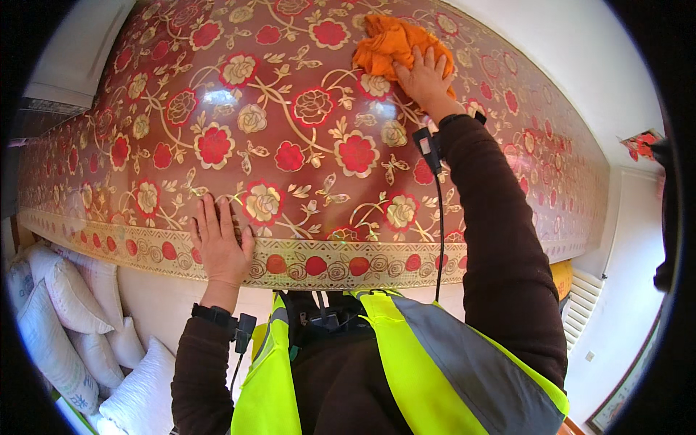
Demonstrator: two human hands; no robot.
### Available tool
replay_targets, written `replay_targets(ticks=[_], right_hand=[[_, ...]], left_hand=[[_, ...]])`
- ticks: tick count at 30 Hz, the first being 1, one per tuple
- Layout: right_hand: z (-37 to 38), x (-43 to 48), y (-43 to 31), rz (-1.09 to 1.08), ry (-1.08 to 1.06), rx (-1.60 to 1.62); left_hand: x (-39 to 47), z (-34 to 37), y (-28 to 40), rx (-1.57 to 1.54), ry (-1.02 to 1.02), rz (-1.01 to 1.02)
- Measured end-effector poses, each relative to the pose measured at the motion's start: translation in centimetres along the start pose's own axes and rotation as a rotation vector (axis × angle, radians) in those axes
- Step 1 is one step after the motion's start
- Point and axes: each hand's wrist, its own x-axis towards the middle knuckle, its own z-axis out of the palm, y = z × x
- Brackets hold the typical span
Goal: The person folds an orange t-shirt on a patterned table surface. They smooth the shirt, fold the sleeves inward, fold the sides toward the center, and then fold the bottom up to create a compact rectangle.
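A glossy sheet with red and gold flowers [293, 185] covers the wide surface before me, and a gold patterned border runs along its near edge. Toward the far right, my right hand [427, 79] presses down on a crumpled orange cloth [389, 46], fingers spread over its right part. My right arm is stretched out over the sheet. Near the front edge, my left hand [220, 239] rests flat on the sheet and its border, fingers apart, holding nothing. A strap with a small black device sits on each wrist, and a cable [439, 234] hangs down from the right one.
Several stuffed white sacks [70, 293] are piled at the lower left, below the sheet's edge. A white wall [560, 65] bounds the surface at the far right. A pale cabinet-like unit [81, 54] stands at the upper left. A white radiator [583, 304] is at the right.
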Motion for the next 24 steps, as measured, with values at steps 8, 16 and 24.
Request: replay_targets(ticks=[8,16,24], right_hand=[[-0.1,-1.7,-2.3,0.007,-0.002,0.050],[-0.3,-15.1,-7.7,-0.293,0.059,0.142],[-1.5,-32.7,-7.7,-0.358,0.032,0.206]], left_hand=[[-0.2,0.1,0.0,-0.013,0.017,-0.004],[-0.2,0.8,-0.2,0.032,0.065,0.014],[-0.4,1.0,-0.2,0.029,0.102,0.027]])
